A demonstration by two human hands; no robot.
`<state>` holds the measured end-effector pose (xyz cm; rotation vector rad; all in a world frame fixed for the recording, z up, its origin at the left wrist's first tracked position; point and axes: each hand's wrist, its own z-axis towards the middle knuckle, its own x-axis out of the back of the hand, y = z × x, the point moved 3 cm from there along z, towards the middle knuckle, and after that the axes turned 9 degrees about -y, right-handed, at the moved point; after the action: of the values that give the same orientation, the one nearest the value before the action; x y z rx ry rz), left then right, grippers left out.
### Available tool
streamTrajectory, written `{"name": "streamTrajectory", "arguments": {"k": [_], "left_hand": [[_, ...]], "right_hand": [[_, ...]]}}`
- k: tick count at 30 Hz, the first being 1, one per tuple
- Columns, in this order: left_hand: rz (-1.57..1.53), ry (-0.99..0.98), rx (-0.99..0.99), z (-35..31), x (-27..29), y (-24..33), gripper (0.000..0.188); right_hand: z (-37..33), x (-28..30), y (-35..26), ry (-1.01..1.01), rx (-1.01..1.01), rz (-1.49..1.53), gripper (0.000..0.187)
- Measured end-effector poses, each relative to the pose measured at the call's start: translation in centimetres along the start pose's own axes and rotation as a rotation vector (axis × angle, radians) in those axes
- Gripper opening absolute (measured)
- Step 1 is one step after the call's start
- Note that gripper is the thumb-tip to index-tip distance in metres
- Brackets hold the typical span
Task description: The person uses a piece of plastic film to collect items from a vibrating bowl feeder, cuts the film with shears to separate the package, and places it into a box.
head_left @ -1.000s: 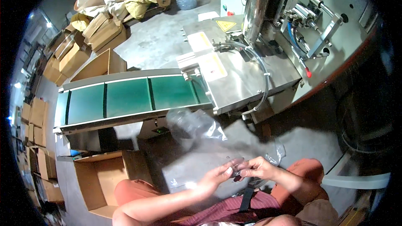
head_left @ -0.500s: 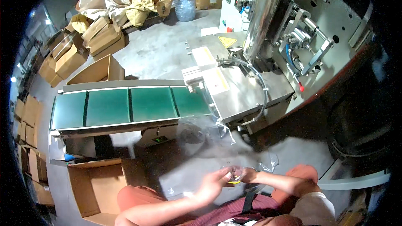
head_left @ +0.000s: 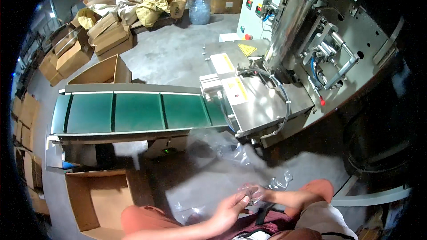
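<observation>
Hardest to make out: the clear plastic piece (head_left: 252,191) between left hand (head_left: 232,207) and right hand (head_left: 263,194), small, glossy and see-through, with outline lost against the fingers. Largely covered by the grip; full shape impossible to tell. Held low in the view, above the maroon cloth (head_left: 276,222) of the lap, touching the left thumb and the inward-turned right fingers.

Left hand closed on the nearer left side, thumb laid forward, other fingers mostly out of sight beneath. Right hand closed on the same piece from the right, fingers curled in and blurred into the plastic; exact placing of each fingertip impossible to tell.

Just beyond the right wrist, crinkled clear plastic (head_left: 282,180); whether separate or joined to the piece in hand, hard to tell. Farther forward, near the conveyor (head_left: 138,112), a clear plastic film (head_left: 213,146), with edges faint against dark shadow.

At lower left, an open cardboard box (head_left: 106,198), partly hidden by the left knee (head_left: 141,220). Left forearm (head_left: 178,232) cut off by the lower edge. Right end of the conveyor tucked against the steel machine housing (head_left: 271,102); above, a metal tube (head_left: 289,29) cut off at the top. At right, a dark bulk (head_left: 378,138), swallowed by shadow and the black fisheye rim.
</observation>
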<state>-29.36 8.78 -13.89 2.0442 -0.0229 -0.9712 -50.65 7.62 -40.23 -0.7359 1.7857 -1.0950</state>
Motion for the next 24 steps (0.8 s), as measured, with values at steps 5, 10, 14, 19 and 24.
{"name": "streamTrajectory", "arguments": {"k": [5,10,14,19,24], "left_hand": [[-0.009,-0.004,-0.01,0.8,0.2,-0.5,0.038],[0.014,0.003,-0.025,0.4,1.2,-1.8,0.034],[0.069,0.013,-0.058,0.0,1.7,-1.2,0.033],[0.054,0.023,-0.123,-0.2,-0.1,2.9,0.036],[-0.019,-0.035,-0.155,-1.1,-0.7,4.9,0.039]], "right_hand": [[-0.8,6.0,5.9,-0.233,-0.276,-1.12,0.045],[2.3,2.9,0.4,-0.233,-0.151,-0.972,0.034],[1.2,-1.2,-5.7,-0.152,-0.011,0.1,0.038],[-1.7,-3.6,-11.6,0.256,-0.023,0.434,0.042],[-7.5,-3.9,-27.0,0.05,-0.679,-1.464,0.044]]}}
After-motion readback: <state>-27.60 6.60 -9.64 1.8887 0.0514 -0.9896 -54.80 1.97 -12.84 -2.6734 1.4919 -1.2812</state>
